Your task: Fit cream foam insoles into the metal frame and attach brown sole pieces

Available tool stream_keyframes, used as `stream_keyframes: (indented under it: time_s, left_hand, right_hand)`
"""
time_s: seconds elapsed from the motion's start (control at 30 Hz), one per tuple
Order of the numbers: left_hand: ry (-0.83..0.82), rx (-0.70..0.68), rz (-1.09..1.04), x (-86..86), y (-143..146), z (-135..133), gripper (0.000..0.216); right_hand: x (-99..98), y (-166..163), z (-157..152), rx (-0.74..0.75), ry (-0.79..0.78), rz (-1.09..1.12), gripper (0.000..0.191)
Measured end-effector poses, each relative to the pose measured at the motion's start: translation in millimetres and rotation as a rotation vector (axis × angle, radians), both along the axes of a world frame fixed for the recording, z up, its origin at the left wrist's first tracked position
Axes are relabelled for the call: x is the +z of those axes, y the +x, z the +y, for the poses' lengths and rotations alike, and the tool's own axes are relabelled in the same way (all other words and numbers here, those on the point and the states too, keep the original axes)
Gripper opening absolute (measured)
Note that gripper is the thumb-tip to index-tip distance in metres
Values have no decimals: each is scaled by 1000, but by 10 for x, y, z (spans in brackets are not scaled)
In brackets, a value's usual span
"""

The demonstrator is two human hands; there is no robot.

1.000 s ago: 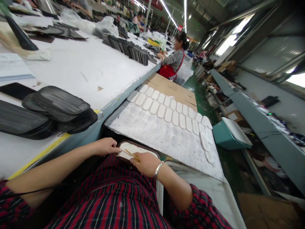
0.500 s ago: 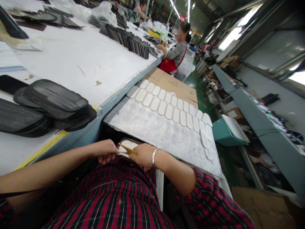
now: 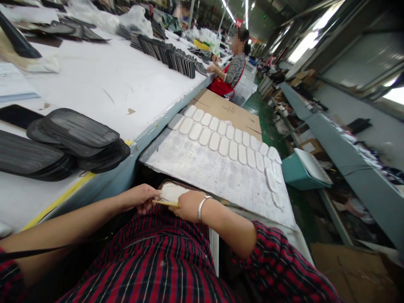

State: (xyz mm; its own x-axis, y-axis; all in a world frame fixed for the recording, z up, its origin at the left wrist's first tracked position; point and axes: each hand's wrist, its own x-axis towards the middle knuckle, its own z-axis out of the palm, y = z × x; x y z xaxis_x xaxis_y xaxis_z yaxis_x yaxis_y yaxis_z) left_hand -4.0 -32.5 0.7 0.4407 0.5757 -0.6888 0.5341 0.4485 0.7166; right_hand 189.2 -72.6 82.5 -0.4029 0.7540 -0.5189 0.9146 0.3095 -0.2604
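Observation:
Just above my lap lies a rounded oblong panel [image 3: 172, 191] with a white face and a dark brown rim. The fingers of my left hand [image 3: 145, 198] are closed in a pinch at its left end. My right hand [image 3: 188, 205], with a silver bracelet at the wrist, is closed around a thin yellow flat stick [image 3: 162, 203]. The stick lies along the panel's near edge, its tip close to my left fingers. My right hand covers the panel's right end.
Rows of white oblong pieces [image 3: 205, 136] lie on a grey board [image 3: 189, 166] ahead. Dark oblong pieces [image 3: 80, 130] are stacked on the white table [image 3: 94, 80] at left. A co-worker [image 3: 235, 67] sits beyond a cardboard sheet [image 3: 227, 111]. A teal bin [image 3: 295, 170] stands at right.
The yellow stick has swung from slanting across the panel's white face to lying nearly level along its near edge. My left hand has shifted slightly right, onto the panel's end.

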Motion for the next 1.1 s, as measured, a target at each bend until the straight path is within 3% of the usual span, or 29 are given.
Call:
stream_keyframes:
  time_s: [0.1,0.2,0.33,0.47,0.53,0.73,0.93,1.1]
  left_hand:
    - [110,117,-160,-118,-231,-34,54]
    - [329,286,-201,-354,-410,-117,50]
    - [457,257,-352,-668,-373,-290,63]
    - [520,237,-527,-796,-151,-412,65]
    - [532,259,-548,-789,-47,-423,66]
    - [474,403,-546,-640,113,-245,73]
    - [148,284,-741,-388,161,55,81]
    - [152,168,-732,-311,210,223,76]
  right_hand:
    - [89,239,-130,-98,30,90,64]
    - [70,477,-352,-237,23,225,60]
    - [-263,464,-678,-534,-112,362,33]
    - [-632,58,-788,-921,-408,749,13]
    - [-735,-184,-742,-1089,-468,886,3]
    - [-920,-758,-617,-1401,-600,1071,17]
    - [-1048,-1002,-613,-1475,-635,1183,19]
    - [-1065,-965,-570,-1339,-726,1143,24]
